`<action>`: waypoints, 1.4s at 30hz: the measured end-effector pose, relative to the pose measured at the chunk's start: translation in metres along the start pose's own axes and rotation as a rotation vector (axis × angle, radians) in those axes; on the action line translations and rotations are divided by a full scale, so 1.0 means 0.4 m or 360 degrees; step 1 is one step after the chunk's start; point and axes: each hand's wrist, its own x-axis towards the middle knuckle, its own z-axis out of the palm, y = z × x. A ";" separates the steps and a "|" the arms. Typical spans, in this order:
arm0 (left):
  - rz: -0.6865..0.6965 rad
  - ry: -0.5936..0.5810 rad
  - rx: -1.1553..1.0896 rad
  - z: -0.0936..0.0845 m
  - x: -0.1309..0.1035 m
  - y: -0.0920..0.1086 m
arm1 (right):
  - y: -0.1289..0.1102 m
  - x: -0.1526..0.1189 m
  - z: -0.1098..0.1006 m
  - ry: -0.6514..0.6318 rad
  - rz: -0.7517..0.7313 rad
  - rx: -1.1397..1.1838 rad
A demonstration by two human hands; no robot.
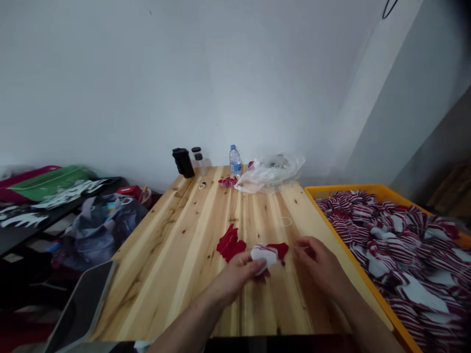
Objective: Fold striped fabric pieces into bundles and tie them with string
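Note:
My left hand (pixel 241 272) pinches a small white and red knitted piece (pixel 268 255) between thumb and fingers, just above the table. It looks like a sock, with a white face, a few stripes and a red end pointing right. My right hand (pixel 318 262) hovers just right of that red end, apart from it, with fingers loosely bent and nothing visible in them. Beyond my left hand lies a crumpled red knitted piece (pixel 230 243) on the wooden table (pixel 176 250). Farther off, a thin pale ring (pixel 286 221) rests on the wood.
A yellow crate (pixel 340 239) heaped with striped red-and-white knitwear (pixel 401 245) stands along the right. At the table's back are a black flask (pixel 183 163), small bottles (pixel 200 164), a water bottle (pixel 235 161) and a plastic bag (pixel 268 176). Bags (pixel 105 228) sit left.

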 end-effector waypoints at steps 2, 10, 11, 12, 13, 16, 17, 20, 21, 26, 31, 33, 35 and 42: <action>0.0206 0.0142 0.0358 -0.015 0.023 0.025 | 0.028 0.048 0.019 0.0051 0.0033 -0.0279; 0.0455 0.0147 0.0543 -0.039 0.094 0.020 | 0.015 0.114 0.082 -0.0162 -0.0189 -0.0538; 0.0439 0.0149 0.0507 -0.038 0.098 0.012 | 0.015 0.110 0.083 -0.0165 -0.0199 -0.0550; 0.0412 0.0166 0.0469 -0.037 0.103 0.004 | 0.017 0.105 0.083 -0.0168 -0.0209 -0.0553; 0.0376 0.0195 0.0431 -0.037 0.107 -0.003 | 0.020 0.098 0.083 -0.0173 -0.0236 -0.0557; 0.0247 0.0275 0.0298 -0.039 0.115 -0.012 | 0.034 0.075 0.082 -0.0202 -0.0478 -0.0636; 0.0203 0.0271 0.0227 -0.040 0.116 -0.012 | 0.039 0.067 0.081 -0.0204 -0.0591 -0.0700; 0.0068 0.0188 -0.0014 -0.037 0.115 -0.002 | 0.044 0.051 0.078 -0.0214 -0.0822 -0.0950; 0.0032 0.0163 -0.0067 -0.034 0.114 0.001 | 0.043 0.049 0.077 -0.0226 -0.0855 -0.1037; -0.0010 0.0163 -0.0005 -0.018 0.115 0.007 | 0.032 0.053 0.076 -0.0177 -0.1027 -0.1349; 0.0028 0.0260 0.0184 -0.021 0.122 0.020 | 0.031 0.044 0.061 -0.0030 -0.1077 -0.1267; 0.0047 0.0287 0.0306 -0.023 0.121 0.030 | 0.018 0.031 0.046 0.0027 -0.1115 -0.1158; 0.0047 0.0247 0.0437 -0.023 0.119 0.037 | -0.007 0.018 0.027 0.0033 -0.1131 -0.1096; -0.0142 -0.0070 0.0572 0.009 0.116 0.024 | -0.069 0.023 -0.012 -0.0076 -0.0885 -0.1406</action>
